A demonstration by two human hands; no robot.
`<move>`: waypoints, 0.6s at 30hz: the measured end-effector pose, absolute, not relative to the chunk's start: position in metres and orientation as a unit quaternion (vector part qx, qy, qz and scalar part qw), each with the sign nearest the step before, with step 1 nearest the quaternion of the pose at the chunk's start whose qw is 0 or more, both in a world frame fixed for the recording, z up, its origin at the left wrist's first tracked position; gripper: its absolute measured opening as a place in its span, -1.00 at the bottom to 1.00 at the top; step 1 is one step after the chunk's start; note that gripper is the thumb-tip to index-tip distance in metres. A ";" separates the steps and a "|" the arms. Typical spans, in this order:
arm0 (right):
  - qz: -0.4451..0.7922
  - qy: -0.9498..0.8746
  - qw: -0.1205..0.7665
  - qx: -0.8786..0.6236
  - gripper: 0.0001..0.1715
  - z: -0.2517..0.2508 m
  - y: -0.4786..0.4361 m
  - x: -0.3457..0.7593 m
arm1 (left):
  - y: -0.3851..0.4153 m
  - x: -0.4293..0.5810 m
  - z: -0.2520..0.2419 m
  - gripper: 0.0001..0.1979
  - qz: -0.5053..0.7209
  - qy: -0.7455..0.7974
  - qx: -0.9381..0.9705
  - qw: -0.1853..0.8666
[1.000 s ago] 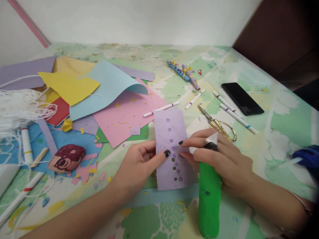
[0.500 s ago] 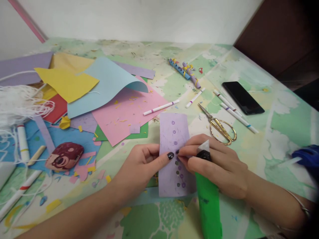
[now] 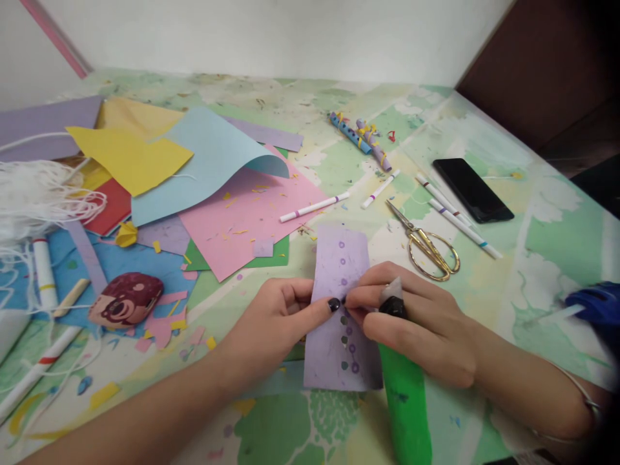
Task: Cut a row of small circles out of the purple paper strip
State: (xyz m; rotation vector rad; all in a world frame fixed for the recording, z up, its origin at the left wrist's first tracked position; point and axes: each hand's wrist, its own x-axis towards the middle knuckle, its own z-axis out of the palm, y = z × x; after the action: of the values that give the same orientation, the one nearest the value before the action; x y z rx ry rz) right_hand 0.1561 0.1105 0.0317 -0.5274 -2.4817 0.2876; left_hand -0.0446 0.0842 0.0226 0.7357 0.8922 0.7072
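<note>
A strip of purple paper (image 3: pixel 334 361) is held up off the table in front of me, with small drawn rings along it and several cut-out holes in its lower half. My left hand (image 3: pixel 285 316) grips its left edge, thumb on top and fingers behind. At the strip's right side, the thumb and index fingertips of my right hand (image 3: pixel 416 316) pinch close together near the holes; whatever lies between them is hidden. Lodged through the right hand's fingers is a green utility knife (image 3: pixel 407 407), its black collar and pale pointed blade sticking up above the knuckles.
Gold-handled scissors (image 3: pixel 431 248), several white markers (image 3: pixel 314 206) and a phone (image 3: pixel 472 189) lie beyond my hands. Coloured paper sheets (image 3: pixel 208 168), white string (image 3: pixel 33 194) and a maroon case (image 3: pixel 126 300) spread leftward. Two decorated paper rolls (image 3: pixel 361 139) rest farther back. Paper scraps are scattered around.
The purple strip has tilted slightly, its top shifting right and its bottom left and down. Both hands keep their hold, with the right fingertips still at the strip.
</note>
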 end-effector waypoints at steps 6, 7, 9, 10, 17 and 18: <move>0.122 -0.930 0.301 -0.172 -0.81 0.033 0.112 0.154 | 0.085 -0.044 0.027 -0.83 0.323 0.424 0.373 0.760; 0.140 -0.927 0.299 -0.177 -0.83 0.032 0.112 0.154 | 0.085 -0.044 0.027 -0.82 0.322 0.426 0.377 0.757; 0.187 -0.915 0.295 -0.201 -0.84 0.028 0.112 0.154 | 0.085 -0.043 0.028 -0.80 0.321 0.427 0.383 0.754; 0.206 -0.908 0.295 -0.214 -0.83 0.026 0.112 0.154 | 0.085 -0.043 0.027 -0.79 0.321 0.428 0.385 0.752; 0.251 -0.853 0.390 -0.240 -0.73 0.012 0.110 0.150 | 0.083 -0.044 0.025 -0.82 0.338 0.416 0.374 0.757; 0.258 -0.846 0.395 -0.248 -0.71 0.012 0.109 0.149 | 0.082 -0.044 0.024 -0.83 0.341 0.413 0.371 0.759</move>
State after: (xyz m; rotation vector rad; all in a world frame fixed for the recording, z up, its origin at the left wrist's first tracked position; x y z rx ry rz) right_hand 0.1490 0.1095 0.0117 -0.6292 -2.1463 0.6549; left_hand -0.0437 0.0824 0.0245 0.8077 0.9005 0.7425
